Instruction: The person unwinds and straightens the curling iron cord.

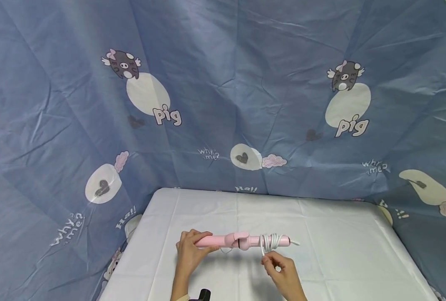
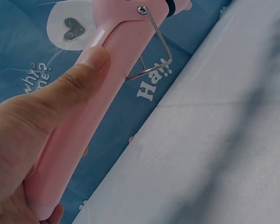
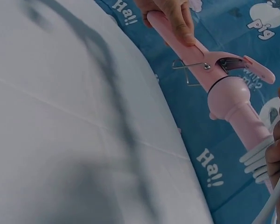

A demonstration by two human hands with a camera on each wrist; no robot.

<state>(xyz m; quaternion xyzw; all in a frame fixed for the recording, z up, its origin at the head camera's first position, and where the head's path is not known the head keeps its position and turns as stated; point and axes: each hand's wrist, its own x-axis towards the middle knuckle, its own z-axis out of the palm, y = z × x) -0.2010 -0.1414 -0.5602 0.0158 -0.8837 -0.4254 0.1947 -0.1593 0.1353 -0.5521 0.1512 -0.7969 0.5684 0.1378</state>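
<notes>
A pink curling iron (image 1: 221, 241) is held up level above the white table, its barrel end to the left. My left hand (image 1: 191, 250) grips the barrel, thumb along the clamp (image 2: 99, 91). Several turns of white cord (image 1: 271, 241) wrap the handle (image 3: 248, 125) at the right. Just below those turns my right hand (image 1: 281, 271) pinches the cord between thumb and fingers. A bent wire stand (image 2: 164, 50) sticks out from the iron's side, and the thumb lever (image 3: 261, 70) stands off the body. In the right wrist view the right hand is partly cut off at the edge.
The white covered table (image 1: 343, 251) spreads beneath the hands, with their shadows on it. A blue curtain (image 1: 223, 104) printed with pigs and words hangs behind and to both sides. A small black object (image 1: 205, 294) shows near the left wrist.
</notes>
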